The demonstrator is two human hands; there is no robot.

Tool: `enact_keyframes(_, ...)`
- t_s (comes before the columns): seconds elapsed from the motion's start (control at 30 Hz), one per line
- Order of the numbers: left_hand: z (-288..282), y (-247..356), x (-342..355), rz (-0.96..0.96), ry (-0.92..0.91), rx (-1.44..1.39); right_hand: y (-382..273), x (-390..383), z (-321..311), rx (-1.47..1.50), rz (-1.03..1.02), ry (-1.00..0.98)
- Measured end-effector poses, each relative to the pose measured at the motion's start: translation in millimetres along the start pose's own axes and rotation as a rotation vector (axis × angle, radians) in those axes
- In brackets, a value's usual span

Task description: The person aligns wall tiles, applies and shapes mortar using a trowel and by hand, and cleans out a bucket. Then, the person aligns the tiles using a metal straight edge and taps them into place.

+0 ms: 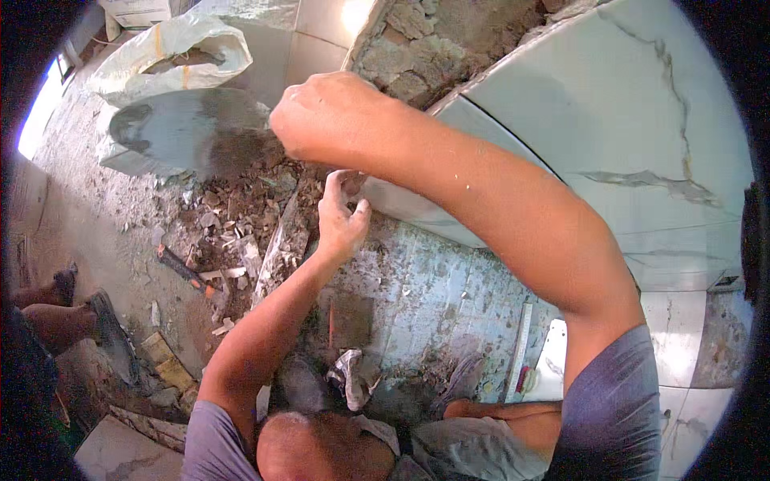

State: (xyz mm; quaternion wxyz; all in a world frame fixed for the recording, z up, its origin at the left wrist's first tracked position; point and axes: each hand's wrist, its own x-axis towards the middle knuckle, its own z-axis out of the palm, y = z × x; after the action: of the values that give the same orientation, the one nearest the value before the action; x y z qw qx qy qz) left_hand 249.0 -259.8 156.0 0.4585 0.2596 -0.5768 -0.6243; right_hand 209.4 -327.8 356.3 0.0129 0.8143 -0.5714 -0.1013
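Note:
My right hand (325,116) is a closed fist, its arm crossing over from the right. What it holds, if anything, is hidden. Just left of the fist is a broad grey, smooth-faced thing (180,128), smeared on its right side; I cannot tell if it is held. Below the fist, my left hand (345,220) has curled fingers, with the thumb apart from them. Its fingertips are close to the edge of a pale slab (421,208) that runs behind my right forearm. A large marble-patterned slab (642,120) with grey veins fills the upper right.
Rubble (241,200) is heaped left of my hands, with an orange-and-black-handled tool (188,272) on it. An open white sack (228,44) stands at upper left. Another person's foot (112,329) is at far left. A white straight strip (520,349) lies near my leg.

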Motion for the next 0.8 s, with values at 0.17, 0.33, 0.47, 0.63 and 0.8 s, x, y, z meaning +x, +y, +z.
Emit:
enact_keyframes(0.17, 4, -3, 0, 0.022, 0.047, -0.060, 4, 0, 4, -0.012, -0.048, 0.104)
enact_keyframes(0.33, 5, -4, -1, 0.033, 0.055, -0.016, 7, -3, 5, 0.005, -0.020, 0.107)
enact_keyframes(0.47, 3, -7, -1, 0.025, 0.054, 0.008, 3, -7, -1, -0.027, -0.026, 0.102)
enact_keyframes(0.63, -5, -14, -3, 0.226, 0.052, 0.269, -15, -36, -5, 0.019, -0.008, 0.337)
enact_keyframes(0.8, 4, -16, -2, 0.026, 0.002, -0.039, -15, -46, -9, -0.020, -0.010, 0.523)
